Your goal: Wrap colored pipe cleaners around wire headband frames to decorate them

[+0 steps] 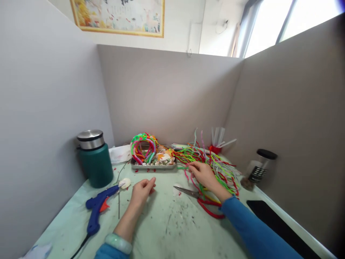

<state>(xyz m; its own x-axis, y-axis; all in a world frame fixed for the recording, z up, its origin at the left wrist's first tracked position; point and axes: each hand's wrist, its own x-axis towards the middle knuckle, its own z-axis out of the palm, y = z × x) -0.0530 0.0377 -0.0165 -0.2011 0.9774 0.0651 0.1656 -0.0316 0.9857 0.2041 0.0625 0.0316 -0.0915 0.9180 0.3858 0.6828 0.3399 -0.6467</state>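
Observation:
My right hand (202, 175) reaches over a heap of fuzzy pipe cleaners (223, 169) in red, green, yellow, pink and grey. Its thumb and fingertips are pinched together at a green pipe cleaner (182, 168) on the heap's left side. Just above the table, my left hand (142, 190) is loosely curled, thumb against the fingers, with nothing visible in it. Red-handled scissors (188, 191) lie below my right hand, blades pointing left, handles partly under the strands. Behind my hands stands a metal tray (153, 167) holding colourful pipe-cleaner hoops (144, 147) and small petal-like pieces (165, 156).
A blue hot glue gun (98, 208) lies at left, its nozzle at a whitish round pad (125, 183). Behind it stands a green thermos (95, 162). On the right are a black-lidded jar (258, 169) and a black phone-like slab (277, 223). Glue sticks (217, 136) stand at the back. Grey partitions (169, 93) surround the table.

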